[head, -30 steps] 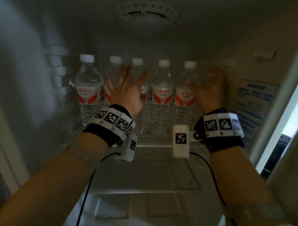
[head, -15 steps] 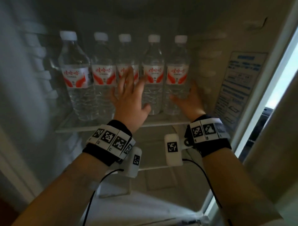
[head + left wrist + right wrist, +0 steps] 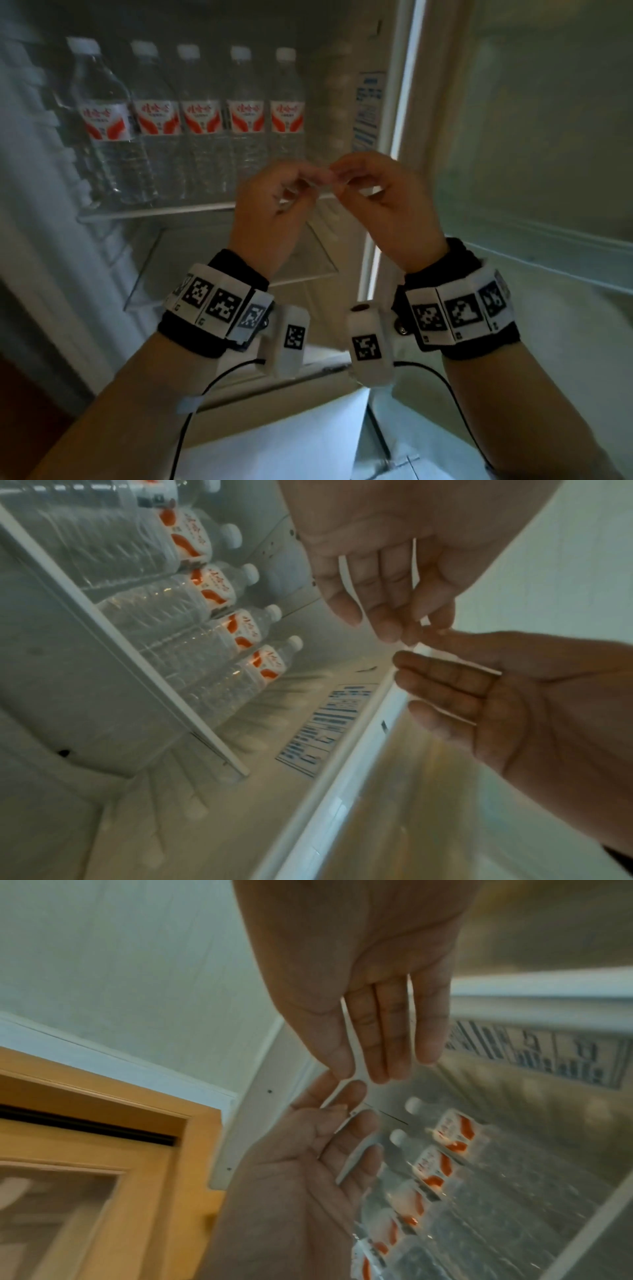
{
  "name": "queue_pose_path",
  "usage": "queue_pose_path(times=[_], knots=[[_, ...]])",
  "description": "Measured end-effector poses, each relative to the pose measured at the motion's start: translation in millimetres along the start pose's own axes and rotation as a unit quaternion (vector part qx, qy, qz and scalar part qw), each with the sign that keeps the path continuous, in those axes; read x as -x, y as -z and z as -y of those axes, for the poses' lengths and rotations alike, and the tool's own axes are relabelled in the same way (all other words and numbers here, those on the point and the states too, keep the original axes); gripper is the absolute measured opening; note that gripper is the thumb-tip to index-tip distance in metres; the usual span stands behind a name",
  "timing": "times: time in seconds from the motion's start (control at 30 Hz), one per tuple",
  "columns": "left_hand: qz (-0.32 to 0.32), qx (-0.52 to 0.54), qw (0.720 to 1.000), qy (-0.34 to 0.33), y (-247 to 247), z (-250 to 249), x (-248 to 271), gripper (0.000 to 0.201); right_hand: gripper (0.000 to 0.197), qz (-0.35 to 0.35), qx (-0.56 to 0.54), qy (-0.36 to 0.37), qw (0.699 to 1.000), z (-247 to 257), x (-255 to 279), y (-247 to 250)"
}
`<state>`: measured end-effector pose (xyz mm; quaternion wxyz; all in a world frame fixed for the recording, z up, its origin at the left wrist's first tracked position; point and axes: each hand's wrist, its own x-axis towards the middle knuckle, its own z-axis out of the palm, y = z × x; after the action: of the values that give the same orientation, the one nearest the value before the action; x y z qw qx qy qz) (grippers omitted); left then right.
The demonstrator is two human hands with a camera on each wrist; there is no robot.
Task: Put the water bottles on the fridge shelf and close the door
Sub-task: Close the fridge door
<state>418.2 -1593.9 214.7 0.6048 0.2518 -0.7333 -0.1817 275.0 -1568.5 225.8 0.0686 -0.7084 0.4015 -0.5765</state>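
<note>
Several clear water bottles (image 3: 202, 120) with white caps and red-and-white labels stand upright in a row on the fridge's upper glass shelf (image 3: 154, 209). They also show in the left wrist view, bottles (image 3: 192, 631), and in the right wrist view, bottles (image 3: 445, 1156). My left hand (image 3: 270, 205) and right hand (image 3: 383, 205) hover in front of the shelf, clear of the bottles. Their fingertips meet, the fingers are relaxed, and both hands hold nothing. The fridge door (image 3: 548, 137) stands open on the right.
A lower glass shelf (image 3: 205, 291) sits beneath the bottles. A blue printed sticker (image 3: 368, 109) is on the fridge's right inner wall. The door's inner rail (image 3: 548, 240) runs behind my right wrist. A wooden door frame (image 3: 103, 1123) lies off to the left.
Both hands have drawn back from the bottles toward me and come together, fingertips touching. The view has swung right, bringing the open door into sight.
</note>
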Motion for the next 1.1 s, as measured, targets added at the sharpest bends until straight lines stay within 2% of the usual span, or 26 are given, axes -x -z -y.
queue_pose_path(times=[0.1, 0.2, 0.33, 0.4, 0.43, 0.53, 0.6, 0.67, 0.73, 0.83, 0.9, 0.97, 1.03, 1.1], knots=[[0.003, 0.019, 1.000, -0.015, -25.9, -48.1, 30.5, 0.028, 0.015, -0.005, 0.003, 0.055, 0.998, 35.0, 43.2, 51.7], [0.004, 0.025, 0.998, -0.055, -64.5, -97.8, 65.9, 0.032, 0.014, -0.025, 0.058, 0.129, 0.990, 59.0, 98.1, 113.2], [0.060, 0.015, 0.992, -0.109, -134.3, -160.6, 92.2, 0.034, 0.013, -0.141, 0.202, 0.168, 0.955, 65.6, 157.8, 204.8], [0.104, -0.033, 0.986, -0.126, -171.9, -183.9, 93.7, 0.040, 0.014, -0.200, 0.270, 0.132, 0.933, 63.0, 177.3, 246.1], [0.133, -0.072, 0.982, -0.109, -191.1, -193.8, 94.0, 0.045, 0.014, -0.227, 0.284, 0.101, 0.926, 60.5, 185.5, 263.9], [0.256, -0.161, 0.953, 0.035, -243.0, -220.8, 98.9, 0.041, 0.019, -0.308, 0.302, 0.015, 0.902, 49.2, 206.7, 305.8], [0.321, -0.187, 0.927, 0.052, -270.1, -233.4, 109.0, 0.037, 0.033, -0.340, 0.305, -0.024, 0.889, 43.2, 215.4, 326.7], [0.349, -0.217, 0.911, 0.044, -286.3, -240.6, 118.2, 0.039, 0.055, -0.335, 0.268, -0.085, 0.899, 36.1, 218.8, 344.7], [0.333, -0.248, 0.909, 0.030, -290.1, -243.0, 122.5, 0.038, 0.074, -0.314, 0.217, -0.146, 0.913, 29.4, 221.3, 355.8], [0.273, -0.223, 0.936, -0.005, -279.4, -246.9, 128.3, 0.043, 0.082, -0.305, 0.184, -0.164, 0.920, 28.9, 234.1, 351.6], [0.235, -0.169, 0.957, -0.018, -263.3, -249.4, 136.1, 0.044, 0.078, -0.352, 0.185, -0.187, 0.898, 38.5, 244.4, 340.9], [0.219, -0.136, 0.966, -0.017, -237.6, -250.6, 148.7, 0.043, 0.070, -0.401, 0.160, -0.221, 0.874, 55.5, 255.2, 331.1], [0.204, -0.118, 0.972, -0.007, -204.5, -248.9, 164.5, 0.047, 0.057, -0.424, 0.066, -0.218, 0.877, 74.4, 264.2, 322.2], [0.178, -0.087, 0.980, 0.033, -165.1, -246.6, 183.1, 0.048, 0.043, -0.422, 0.028, -0.192, 0.885, 100.8, 272.3, 303.5]])
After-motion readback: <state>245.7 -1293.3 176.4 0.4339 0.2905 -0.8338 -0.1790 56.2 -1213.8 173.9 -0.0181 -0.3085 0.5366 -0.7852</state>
